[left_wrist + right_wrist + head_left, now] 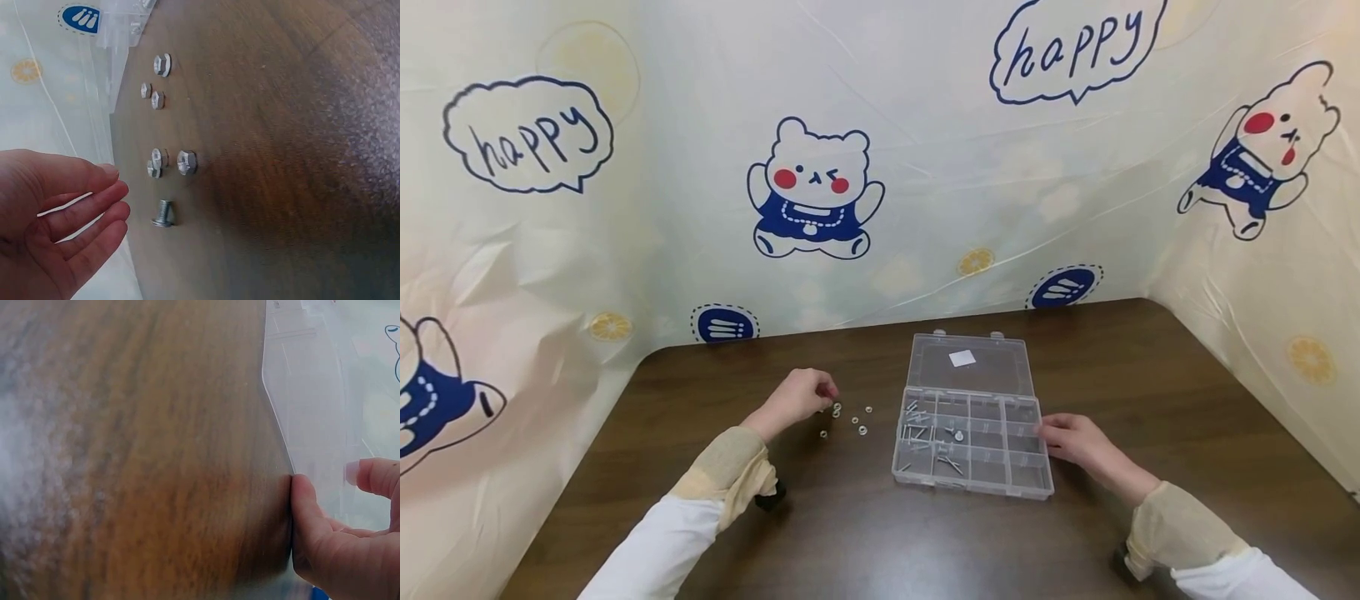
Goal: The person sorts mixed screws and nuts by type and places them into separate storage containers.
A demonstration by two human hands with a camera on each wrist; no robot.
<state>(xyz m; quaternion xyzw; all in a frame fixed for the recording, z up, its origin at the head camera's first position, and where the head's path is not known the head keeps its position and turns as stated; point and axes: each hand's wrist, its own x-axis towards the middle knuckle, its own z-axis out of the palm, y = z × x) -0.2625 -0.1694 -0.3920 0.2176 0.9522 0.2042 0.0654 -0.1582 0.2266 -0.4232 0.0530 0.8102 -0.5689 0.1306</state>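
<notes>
My left hand (797, 396) hovers beside a scatter of small metal nuts (862, 431) on the table. In the left wrist view its thumb and index tips come close together, with nothing visible between them. A short bolt (164, 214) stands on its head near those fingertips, with several hex nuts (187, 162) beyond. My right hand (1075, 442) holds the right side wall of a clear plastic divided box (972, 486). Its lid (985, 377) lies folded back. Screws (950, 464) lie in the left compartments; one larger bolt (958, 436) sits near the middle.
The box stands on a dark wooden table (820, 533). A white label (962, 358) is on its lid. Behind and at both sides hangs a printed curtain (925, 167) that meets the table's back edge.
</notes>
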